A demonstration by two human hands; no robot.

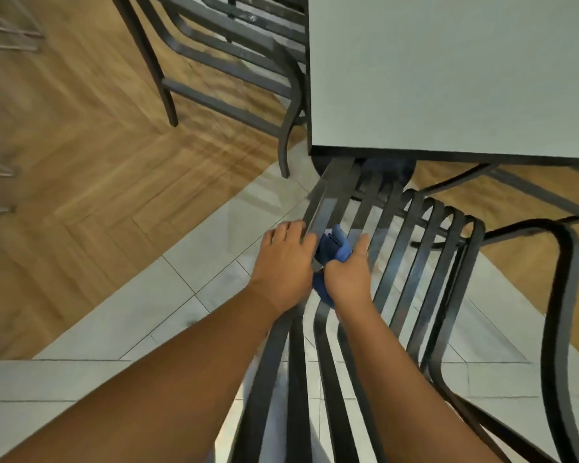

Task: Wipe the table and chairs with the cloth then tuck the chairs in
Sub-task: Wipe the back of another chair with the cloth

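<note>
Right hand [348,275] fingers curled round soft, bunched blue cloth [331,248], left hand [286,262] gripping rigid, probably heavy slatted chair [415,262]; best held by frame.

Left hand [286,262]: forearm stretched forward, palm down, fingers curled.
Right hand [348,275]: beside it, fingers curled, gripping.

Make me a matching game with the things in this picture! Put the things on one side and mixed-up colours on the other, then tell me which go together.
Things:
1. crumpled cloth between the two hands
2. slatted metal chair under the hands
3. flat square tabletop
4. herringbone plank floor

Colours:
A. warm brown wood
B. blue
C. pale grey-white
D. dark grey, nearly black

Pairs: 1-B, 2-D, 3-C, 4-A
</note>
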